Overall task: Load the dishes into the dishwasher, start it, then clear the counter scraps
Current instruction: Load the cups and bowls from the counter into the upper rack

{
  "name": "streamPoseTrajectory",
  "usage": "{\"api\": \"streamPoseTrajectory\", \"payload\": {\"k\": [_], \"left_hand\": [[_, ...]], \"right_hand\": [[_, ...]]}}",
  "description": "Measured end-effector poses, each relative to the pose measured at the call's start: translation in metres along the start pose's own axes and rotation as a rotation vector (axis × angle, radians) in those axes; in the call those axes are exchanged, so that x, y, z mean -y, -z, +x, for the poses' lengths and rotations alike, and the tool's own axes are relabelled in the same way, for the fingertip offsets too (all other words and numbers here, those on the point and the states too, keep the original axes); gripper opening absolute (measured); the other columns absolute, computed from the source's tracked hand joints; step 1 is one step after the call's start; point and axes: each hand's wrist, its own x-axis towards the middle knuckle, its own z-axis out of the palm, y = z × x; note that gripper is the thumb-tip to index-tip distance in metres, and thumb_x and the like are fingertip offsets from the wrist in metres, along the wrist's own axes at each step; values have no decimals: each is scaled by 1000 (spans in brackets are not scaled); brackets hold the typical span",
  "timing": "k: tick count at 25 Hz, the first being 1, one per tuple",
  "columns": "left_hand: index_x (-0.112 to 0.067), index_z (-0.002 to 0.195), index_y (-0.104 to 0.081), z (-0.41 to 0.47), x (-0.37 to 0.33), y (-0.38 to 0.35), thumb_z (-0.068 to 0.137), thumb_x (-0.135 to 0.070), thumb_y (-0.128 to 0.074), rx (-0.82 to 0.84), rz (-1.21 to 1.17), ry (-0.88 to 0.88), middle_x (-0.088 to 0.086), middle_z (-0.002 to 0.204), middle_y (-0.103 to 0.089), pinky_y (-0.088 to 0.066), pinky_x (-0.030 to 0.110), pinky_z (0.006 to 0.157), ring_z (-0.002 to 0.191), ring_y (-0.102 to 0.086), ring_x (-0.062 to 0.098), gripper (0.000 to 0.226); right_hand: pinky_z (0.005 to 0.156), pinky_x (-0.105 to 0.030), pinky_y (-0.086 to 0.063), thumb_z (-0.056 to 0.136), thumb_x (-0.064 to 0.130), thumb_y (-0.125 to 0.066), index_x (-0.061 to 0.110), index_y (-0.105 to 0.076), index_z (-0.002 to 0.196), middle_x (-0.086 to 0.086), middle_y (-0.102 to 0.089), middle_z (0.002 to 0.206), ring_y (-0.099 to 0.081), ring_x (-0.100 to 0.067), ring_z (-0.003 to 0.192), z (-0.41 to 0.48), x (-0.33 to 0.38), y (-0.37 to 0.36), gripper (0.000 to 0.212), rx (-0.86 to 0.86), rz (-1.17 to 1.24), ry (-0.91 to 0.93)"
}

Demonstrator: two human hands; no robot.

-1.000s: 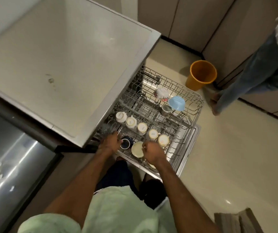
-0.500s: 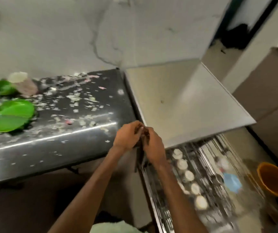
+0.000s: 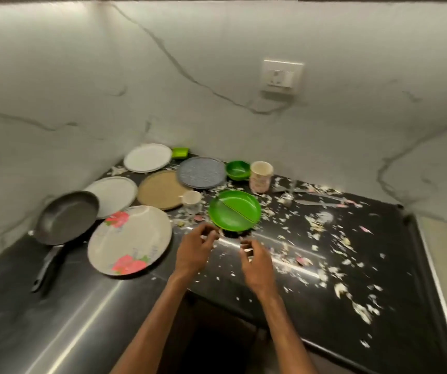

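Here left hand [image 3: 194,249] and right hand [image 3: 256,259] hover loosely curled over counter [image 3: 136,306].

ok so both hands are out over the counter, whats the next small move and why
Probably reach a little forward and take the green divided plate by its near rim. The left hand and right hand both look empty, and that plate lies just ahead of their fingertips, unstacked, among the scraps.
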Motion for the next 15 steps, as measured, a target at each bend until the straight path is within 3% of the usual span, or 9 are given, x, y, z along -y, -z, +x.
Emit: {"api": "streamPoseTrajectory", "payload": {"k": [3,7,11,15], "left_hand": [[-30,93,-69,13,41,48,93,-20,-63,-121,4,133,-13,83,-73,-59,44,77,77,-69,4,11],[-25,103,-68,49,54,56,92,-26,-63,-147,31,213,-7,96,-73,-57,43,83,88,-69,13,12],[-22,105,-68,97,43,43,91,-26,-64,-212,-48,279,-5,97,-72,-56,43,84,89,-69,17,15],[-29,96,-66,112,32,13,91,-26,-65,-227,-75,263,-14,87,-70,-54,25,77,87,-69,12,6]], "right_hand": [[85,-25,-52,95,27,-61,21,-61,118,4,-64,114,-61,-6,95,34,23,-55,23,133,2,43],[99,-30,-46,95,26,-62,16,-56,125,-2,-57,124,-54,-14,112,91,37,-78,32,196,-95,107],[103,-32,-39,93,27,-65,12,-49,132,-6,-49,134,-45,-23,125,165,34,-51,44,75,-199,95],[107,-52,-40,94,20,-61,8,-45,135,-10,-52,133,-49,-30,126,246,27,-2,46,3,-348,98]]}}
